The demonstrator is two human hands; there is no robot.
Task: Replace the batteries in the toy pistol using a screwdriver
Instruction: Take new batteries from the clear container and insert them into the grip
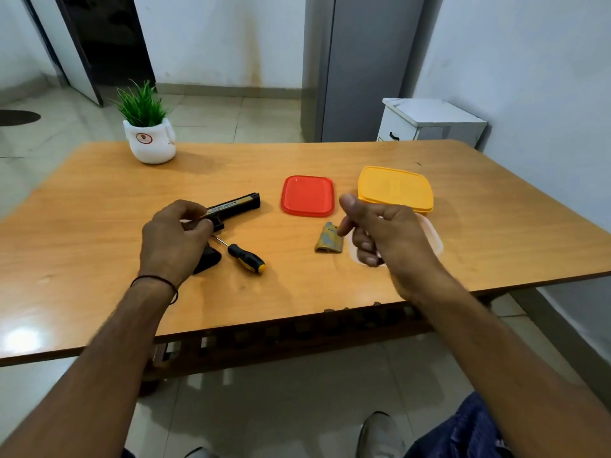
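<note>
Two grips sit mid-frame: the left grip (175, 236) clasps the toy pistol (236, 206) lying on the desk (99, 200), with the screwdriver (248, 258) just lower right of it. Further right, the right grip (380, 233) hovers with curled fingers; whether it holds anything I cannot tell.

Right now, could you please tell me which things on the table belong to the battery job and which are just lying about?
Job: toy pistol, held by the left hand; screwdriver; loose gold cover.
Lying about, apparently: potted plant; red lid; yellow box.
</note>
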